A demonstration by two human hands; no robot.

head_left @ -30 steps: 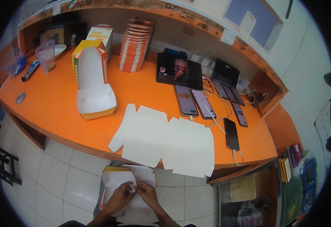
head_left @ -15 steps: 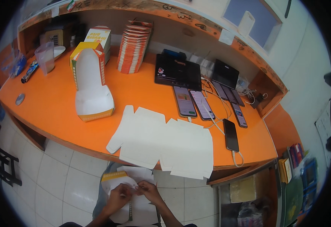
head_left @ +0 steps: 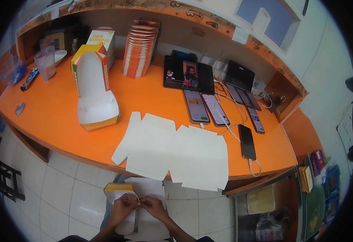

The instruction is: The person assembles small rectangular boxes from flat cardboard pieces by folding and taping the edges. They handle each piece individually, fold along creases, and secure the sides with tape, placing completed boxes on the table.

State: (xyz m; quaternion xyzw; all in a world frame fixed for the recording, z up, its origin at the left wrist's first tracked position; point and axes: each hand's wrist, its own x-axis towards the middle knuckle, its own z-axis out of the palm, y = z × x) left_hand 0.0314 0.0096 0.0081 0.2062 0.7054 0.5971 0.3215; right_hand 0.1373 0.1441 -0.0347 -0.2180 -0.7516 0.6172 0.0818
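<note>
Here, hands (head_left: 125, 205) pinching carton (head_left: 120, 187); flat sheet (head_left: 176, 151) overhanging desk (head_left: 144, 97), open box (head_left: 98, 109), phones (head_left: 196, 105) beyond.

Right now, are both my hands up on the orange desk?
No, your left hand and right hand are at the partly folded carton, in front of the orange desk's near edge.

bright, even light — dimmer beneath the shelf (head_left: 204, 18) — with bent, black-rimmed edges and soft detail.

two hands (head_left: 124, 205), one lap carton (head_left: 120, 187), one silver disc (head_left: 19, 109)
</note>
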